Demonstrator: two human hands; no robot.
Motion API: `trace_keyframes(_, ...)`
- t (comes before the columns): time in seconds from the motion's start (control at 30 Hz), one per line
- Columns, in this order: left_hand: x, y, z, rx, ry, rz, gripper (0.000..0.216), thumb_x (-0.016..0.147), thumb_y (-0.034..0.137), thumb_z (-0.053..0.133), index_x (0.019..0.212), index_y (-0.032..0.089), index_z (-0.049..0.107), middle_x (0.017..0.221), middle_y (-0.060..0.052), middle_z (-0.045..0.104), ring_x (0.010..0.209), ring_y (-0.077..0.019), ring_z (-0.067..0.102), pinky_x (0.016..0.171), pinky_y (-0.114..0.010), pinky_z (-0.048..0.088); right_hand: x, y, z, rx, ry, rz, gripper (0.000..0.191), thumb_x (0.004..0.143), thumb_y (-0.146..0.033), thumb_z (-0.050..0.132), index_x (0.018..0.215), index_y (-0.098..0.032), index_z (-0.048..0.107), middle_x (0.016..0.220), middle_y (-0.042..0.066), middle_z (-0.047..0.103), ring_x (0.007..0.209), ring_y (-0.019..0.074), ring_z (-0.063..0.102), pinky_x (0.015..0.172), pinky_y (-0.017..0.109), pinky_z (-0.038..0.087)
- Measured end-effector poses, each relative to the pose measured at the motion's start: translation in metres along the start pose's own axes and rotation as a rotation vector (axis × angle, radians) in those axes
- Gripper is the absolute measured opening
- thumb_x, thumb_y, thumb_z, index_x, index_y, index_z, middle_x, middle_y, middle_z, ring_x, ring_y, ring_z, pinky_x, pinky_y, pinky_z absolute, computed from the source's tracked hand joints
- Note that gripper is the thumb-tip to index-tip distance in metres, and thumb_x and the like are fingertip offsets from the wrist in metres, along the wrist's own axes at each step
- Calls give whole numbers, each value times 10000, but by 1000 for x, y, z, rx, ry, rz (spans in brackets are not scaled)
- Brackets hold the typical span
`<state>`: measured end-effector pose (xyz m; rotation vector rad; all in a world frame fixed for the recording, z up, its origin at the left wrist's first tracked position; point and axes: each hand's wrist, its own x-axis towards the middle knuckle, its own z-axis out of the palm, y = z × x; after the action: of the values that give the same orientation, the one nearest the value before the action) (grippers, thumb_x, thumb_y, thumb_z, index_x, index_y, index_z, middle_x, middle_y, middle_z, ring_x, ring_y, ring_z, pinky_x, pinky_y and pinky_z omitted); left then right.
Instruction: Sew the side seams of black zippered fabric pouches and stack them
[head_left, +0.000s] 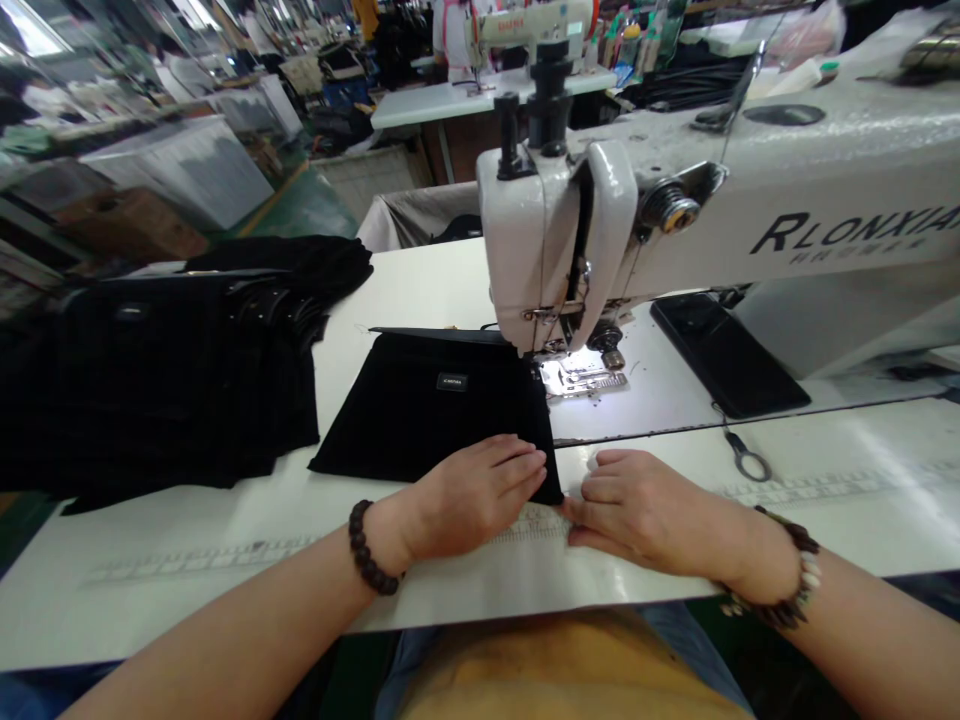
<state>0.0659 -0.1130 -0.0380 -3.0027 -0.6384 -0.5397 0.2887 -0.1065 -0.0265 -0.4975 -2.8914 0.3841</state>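
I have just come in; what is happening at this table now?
A person's left hand lies on a black fabric piece, and the right hand, fingers curled, is at its near right corner. Its far right part is beneath the head of a sewing machine; whether the needle is down is unclear. A pile of black pieces lies to the left.

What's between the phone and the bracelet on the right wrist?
In the head view, going from the phone: a small black ring-ended tool, then a ruler scale on the white tabletop.
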Motion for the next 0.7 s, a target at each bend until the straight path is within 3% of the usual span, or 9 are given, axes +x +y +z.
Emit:
trace_keyframes(0.3, -2, -1, -4, -30, -3, 24, 259, 880, 89, 382, 1019, 72, 600, 1059, -117, 619, 1016, -238, 549, 919, -408, 458, -4, 2, -3, 77, -35, -3, 275, 935, -287, 380, 893, -132, 604, 643, 26, 603, 544, 134, 491, 637, 305, 339)
trace_keyframes(0.57, -2, 1, -2, 3, -24, 33, 255, 867, 95, 400, 1027, 69, 597, 1058, -119, 617, 1004, -241, 555, 926, -404, 450, -10, 0, -7, 61, 132, 5, 249, 923, -287, 416, 974, -124, 597, 650, 17, 590, 583, 140, 512, 631, 306, 351)
trace_keyframes(0.7, -3, 1, -1, -2, 0, 38, 260, 879, 102, 380, 1020, 67, 597, 1051, -120, 621, 999, -237, 558, 919, -400, 455, -6, -2, -1, -13, 70, 1, 253, 923, -277, 415, 1062, -109, 543, 664, 14, 578, 585, 144, 506, 627, 307, 352)
